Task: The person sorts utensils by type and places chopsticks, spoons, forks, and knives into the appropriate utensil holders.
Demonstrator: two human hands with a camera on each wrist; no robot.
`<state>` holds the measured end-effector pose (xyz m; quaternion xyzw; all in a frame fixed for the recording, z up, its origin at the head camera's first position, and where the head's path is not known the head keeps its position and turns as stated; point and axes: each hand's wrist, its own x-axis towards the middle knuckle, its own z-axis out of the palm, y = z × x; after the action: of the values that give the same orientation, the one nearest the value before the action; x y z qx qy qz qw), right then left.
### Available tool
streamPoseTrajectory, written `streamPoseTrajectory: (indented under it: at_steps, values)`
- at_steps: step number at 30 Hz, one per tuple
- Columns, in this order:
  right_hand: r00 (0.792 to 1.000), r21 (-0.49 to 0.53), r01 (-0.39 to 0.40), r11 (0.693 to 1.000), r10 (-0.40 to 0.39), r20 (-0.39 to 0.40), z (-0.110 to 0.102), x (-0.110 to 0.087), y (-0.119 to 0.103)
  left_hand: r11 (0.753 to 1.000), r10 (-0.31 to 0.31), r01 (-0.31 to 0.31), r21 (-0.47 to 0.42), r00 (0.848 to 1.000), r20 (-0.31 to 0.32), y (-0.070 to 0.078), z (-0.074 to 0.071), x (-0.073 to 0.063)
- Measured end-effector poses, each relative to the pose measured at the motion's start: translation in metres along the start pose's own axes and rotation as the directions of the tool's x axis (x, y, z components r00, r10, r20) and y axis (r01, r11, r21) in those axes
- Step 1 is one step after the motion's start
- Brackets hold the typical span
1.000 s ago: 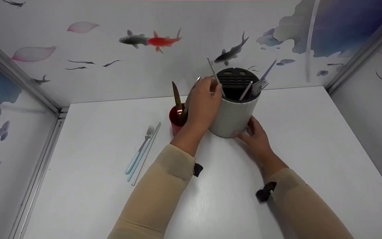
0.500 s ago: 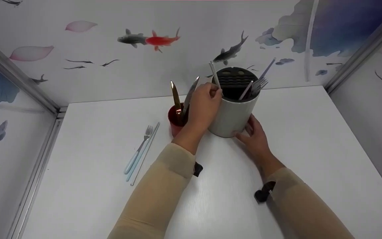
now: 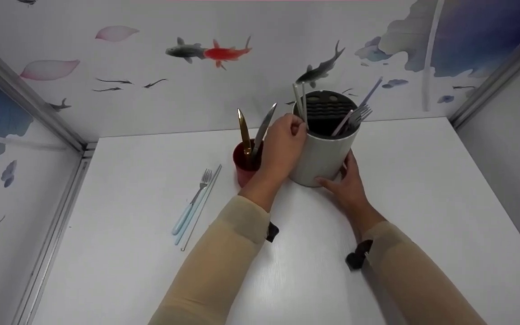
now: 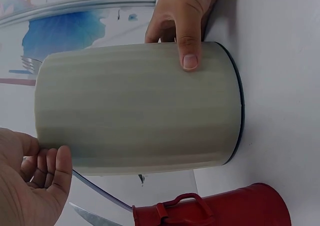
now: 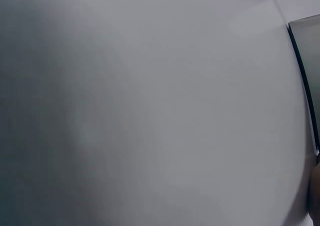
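A pale grey-green utensil holder [image 3: 322, 159] with a black slotted insert stands upright on the table. My right hand [image 3: 349, 186] grips its lower right side, thumb on the front wall, also seen in the left wrist view. At the left rim, my left hand [image 3: 283, 142] has its fingers curled, pinching slim pale chopsticks [image 3: 296, 97] that stand in the holder. The left wrist view shows those fingertips [image 4: 63, 158] right at the rim; the sticks are hidden there. A fork [image 3: 363, 115] and a pink-white stick [image 3: 342, 123] lean at the holder's right side.
Left of the holder, a red cup [image 3: 244, 175] with a handle bears a gold knife [image 3: 243, 128] and a silver knife [image 3: 265, 122]. A blue-handled fork [image 3: 182, 219] and two thin sticks [image 3: 206, 189] lie farther left. A printed wall panel [image 3: 142, 104] closes the back.
The pale chopsticks, close together before, now stand apart at their tops. My left hand stays at the rim, slightly lower than a second ago. The right hand keeps its grip.
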<state>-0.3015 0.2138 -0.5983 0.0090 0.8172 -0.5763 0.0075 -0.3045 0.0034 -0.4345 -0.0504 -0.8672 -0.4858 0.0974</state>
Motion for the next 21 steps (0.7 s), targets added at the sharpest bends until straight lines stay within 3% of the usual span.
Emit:
streamPoseTrajectory:
  at_steps: [7,14,21]
  values:
    - [1.0,-0.001,-0.013,1.0,0.013,-0.011,-0.003,0.001,0.0,1.0,0.006,-0.006,0.002,1.0,0.011,-0.002,0.004,-0.007]
    - [0.999,0.0,-0.047,0.999,0.047,-0.009,-0.004,0.001,-0.001,0.999,-0.037,0.037,-0.029,0.999,-0.001,-0.01,0.003,-0.024]
    - [0.999,-0.017,-0.043,0.999,0.043,-0.021,-0.003,-0.001,0.0,0.998,-0.04,0.04,-0.049,0.999,-0.006,-0.017,0.002,-0.038]
